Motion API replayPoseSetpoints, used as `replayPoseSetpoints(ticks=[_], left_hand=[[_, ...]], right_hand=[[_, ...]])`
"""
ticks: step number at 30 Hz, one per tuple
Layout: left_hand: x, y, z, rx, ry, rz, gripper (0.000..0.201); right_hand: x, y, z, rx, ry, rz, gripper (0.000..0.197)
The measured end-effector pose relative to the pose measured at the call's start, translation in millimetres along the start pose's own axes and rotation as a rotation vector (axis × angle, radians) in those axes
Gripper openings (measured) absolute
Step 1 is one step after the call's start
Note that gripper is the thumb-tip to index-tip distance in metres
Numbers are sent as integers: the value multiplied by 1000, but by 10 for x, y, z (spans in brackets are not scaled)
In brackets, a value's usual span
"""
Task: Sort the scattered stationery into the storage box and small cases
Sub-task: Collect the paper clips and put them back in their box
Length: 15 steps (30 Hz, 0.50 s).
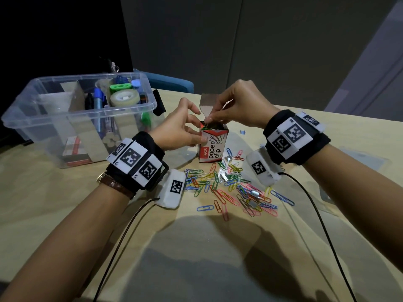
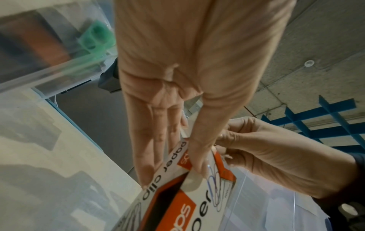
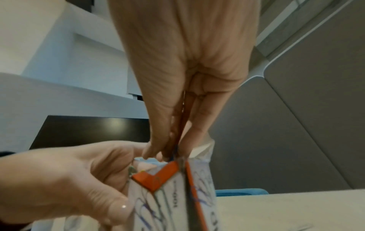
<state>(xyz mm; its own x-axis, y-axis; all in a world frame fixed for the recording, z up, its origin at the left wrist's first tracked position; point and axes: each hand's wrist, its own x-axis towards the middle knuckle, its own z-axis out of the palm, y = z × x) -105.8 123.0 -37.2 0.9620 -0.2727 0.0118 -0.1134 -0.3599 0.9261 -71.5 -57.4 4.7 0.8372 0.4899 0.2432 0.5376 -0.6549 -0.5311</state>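
A white and orange paper clip box (image 1: 212, 149) stands upright at the table's middle with its top flap open. My left hand (image 1: 197, 127) grips its side, thumb in front, fingers behind. From above, my right hand (image 1: 209, 119) pinches a few paper clips at the box's mouth, where several clips show inside. In the left wrist view my left hand (image 2: 173, 173) clamps the box (image 2: 177, 206). In the right wrist view my right hand (image 3: 168, 150) has its fingertips pressed together over the box (image 3: 171, 197). Several coloured paper clips (image 1: 231, 188) lie scattered in front.
A clear storage box (image 1: 54, 131) at the left holds tape, pens and other stationery between cardboard dividers. Small silver staple blocks (image 1: 224, 177) lie among the clips. A black object (image 1: 159, 103) sits behind the storage box. Clear plastic pieces (image 1: 359, 158) lie at the right.
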Motion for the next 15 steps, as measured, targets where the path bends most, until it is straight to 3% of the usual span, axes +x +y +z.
replayPoseSetpoints(ticks=[4,10,15], left_hand=[[2,1,1,2,13,-11,55],[-5,-9,-11,16,0,-12,54],[-2,-11,-2,17,7,-17,53]], right_hand=[[-24,44,-50,10,50,19,17],[-75,5,28,-28,-134,-180,23],[-59,51,56,-56,-75,-175,6]])
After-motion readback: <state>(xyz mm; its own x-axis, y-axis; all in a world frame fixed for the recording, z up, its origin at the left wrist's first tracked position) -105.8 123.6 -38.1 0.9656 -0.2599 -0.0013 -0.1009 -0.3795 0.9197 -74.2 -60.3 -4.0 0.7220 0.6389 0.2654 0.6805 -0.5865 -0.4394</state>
